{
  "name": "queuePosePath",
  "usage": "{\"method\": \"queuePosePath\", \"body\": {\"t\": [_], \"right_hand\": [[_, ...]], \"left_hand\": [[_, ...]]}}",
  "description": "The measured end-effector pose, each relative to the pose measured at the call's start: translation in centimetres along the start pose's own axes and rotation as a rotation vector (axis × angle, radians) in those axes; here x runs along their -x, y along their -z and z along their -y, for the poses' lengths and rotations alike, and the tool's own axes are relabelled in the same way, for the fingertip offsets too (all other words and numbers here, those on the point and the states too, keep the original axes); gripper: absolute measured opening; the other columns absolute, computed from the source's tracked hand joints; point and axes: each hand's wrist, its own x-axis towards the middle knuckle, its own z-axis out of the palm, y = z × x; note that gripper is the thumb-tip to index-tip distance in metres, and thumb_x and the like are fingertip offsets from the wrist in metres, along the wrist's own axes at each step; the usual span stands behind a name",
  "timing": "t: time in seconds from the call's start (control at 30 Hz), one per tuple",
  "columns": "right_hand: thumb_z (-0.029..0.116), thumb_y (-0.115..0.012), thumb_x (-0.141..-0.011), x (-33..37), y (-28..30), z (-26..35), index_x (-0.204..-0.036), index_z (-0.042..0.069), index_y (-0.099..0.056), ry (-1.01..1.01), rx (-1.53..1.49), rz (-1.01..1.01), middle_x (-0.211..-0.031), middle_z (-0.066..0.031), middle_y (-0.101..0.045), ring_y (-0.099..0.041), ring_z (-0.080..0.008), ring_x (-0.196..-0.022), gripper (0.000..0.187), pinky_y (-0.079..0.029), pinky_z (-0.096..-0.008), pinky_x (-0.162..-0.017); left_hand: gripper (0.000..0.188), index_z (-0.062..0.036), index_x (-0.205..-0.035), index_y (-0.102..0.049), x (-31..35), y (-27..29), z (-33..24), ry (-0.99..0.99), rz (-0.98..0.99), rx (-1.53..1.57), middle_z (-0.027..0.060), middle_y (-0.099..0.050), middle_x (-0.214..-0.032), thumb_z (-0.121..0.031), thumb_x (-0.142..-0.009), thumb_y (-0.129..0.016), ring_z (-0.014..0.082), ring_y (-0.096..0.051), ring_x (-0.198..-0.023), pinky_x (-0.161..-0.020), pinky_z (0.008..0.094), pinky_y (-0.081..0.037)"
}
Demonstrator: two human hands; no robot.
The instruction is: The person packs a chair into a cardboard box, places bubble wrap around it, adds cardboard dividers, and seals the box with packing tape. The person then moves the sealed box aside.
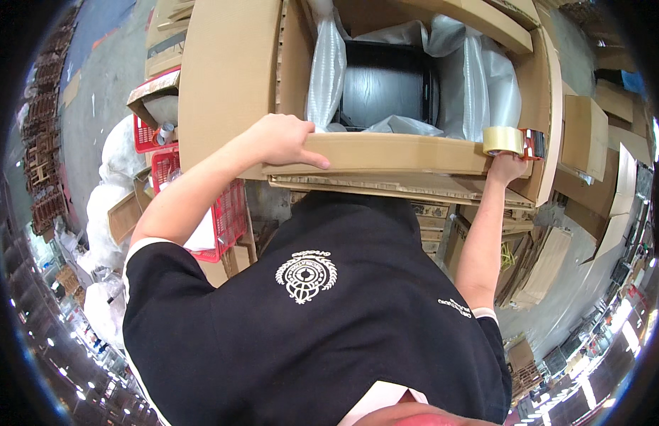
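A large open cardboard box [400, 154] stands right in front of me. Inside it lies a black flat-faced item [381, 84] with a wood-grain look, with clear inflated plastic cushioning [465, 78] on several sides. My left hand [285, 140] grips the near flap close to the left corner, its thumb on the near face and its fingers curled over the edge. At the near right corner my right hand [508, 167] is closed around a tape dispenser [533, 144] carrying a roll of clear yellowish tape [503, 140].
The box's wide left flap [226, 78] is folded outward. Red plastic crates [230, 213] and white plastic-wrapped bundles [106, 220] stand to the left. Flattened cardboard sheets [539, 266] and a carton [583, 135] are on the right. Wooden slats lie beneath the box.
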Motion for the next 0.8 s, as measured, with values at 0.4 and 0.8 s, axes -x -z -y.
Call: {"method": "queuePosePath", "body": {"t": [0.4, 0.8], "right_hand": [[0.007, -0.068, -0.099, -2.0, 1.6, -2.3, -0.126, -0.005, -0.069, -0.046, 0.519, -0.026, -0.108, -0.0163, -0.078, -0.075, -0.0252, -0.095, 0.03, -0.06, -0.0406, -0.079], [0.015, -0.073, -0.098, -0.7, 1.1, -2.1, -0.119, -0.005, -0.075, -0.045, 0.458, -0.121, -0.11, -0.0192, -0.081, -0.078, -0.0319, -0.097, 0.029, -0.06, -0.0437, -0.083]], "left_hand": [[0.11, 0.0056, -0.14, -0.064, -2.9, -0.2, 4.0, 0.04, 0.204, 0.366, 0.0315, -0.07, -0.134, -0.092, -0.089, -0.056, 0.0429, -0.068, -0.127, -0.109, 0.0481, -0.053], [0.084, 0.0082, -0.116, -0.076, -4.7, -1.6, 6.7, -0.075, 0.405, 0.393, 0.0215, -0.078, -0.108, -0.063, -0.073, -0.088, 0.0313, -0.073, -0.1, -0.087, 0.0422, -0.056]]}}
